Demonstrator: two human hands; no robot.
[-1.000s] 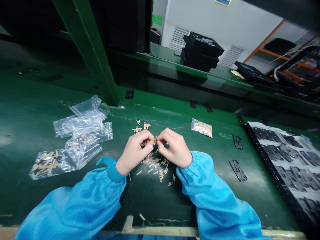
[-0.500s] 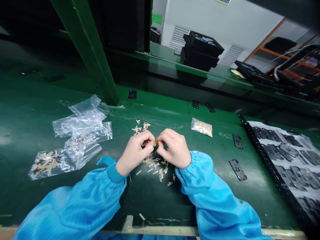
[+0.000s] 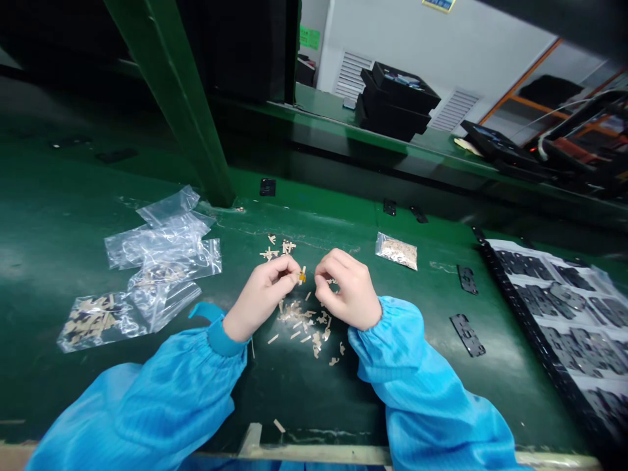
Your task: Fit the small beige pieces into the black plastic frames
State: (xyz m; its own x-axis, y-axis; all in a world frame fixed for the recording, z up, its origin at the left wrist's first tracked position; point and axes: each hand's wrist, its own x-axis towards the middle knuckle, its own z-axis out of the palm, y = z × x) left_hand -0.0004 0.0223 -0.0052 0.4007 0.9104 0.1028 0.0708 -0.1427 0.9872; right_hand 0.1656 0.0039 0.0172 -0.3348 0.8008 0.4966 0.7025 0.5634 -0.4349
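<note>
My left hand (image 3: 267,293) is closed in a pinch on a small beige-and-amber piece (image 3: 302,275), which juts past the fingertips. A short gap to the right, my right hand (image 3: 349,289) is curled with thumb and forefinger close together. Whatever its fingertips may hold is too small to make out. Below and between both hands lie many loose beige strips (image 3: 300,322), scattered on the green table. Another cluster of beige bits (image 3: 288,247) lies just beyond my left hand.
At left are overlapping clear zip bags (image 3: 169,239) and a bag of beige pieces (image 3: 95,320). A small filled bag (image 3: 396,251) lies beyond my right hand. Black plates (image 3: 468,335) sit near a tray of black parts (image 3: 564,294). A green post (image 3: 181,98) rises at back left.
My hands have come apart, the right one shifting slightly right and the left slightly left. The beige-and-amber piece, between both hands' fingertips before, now stays with the left hand.
</note>
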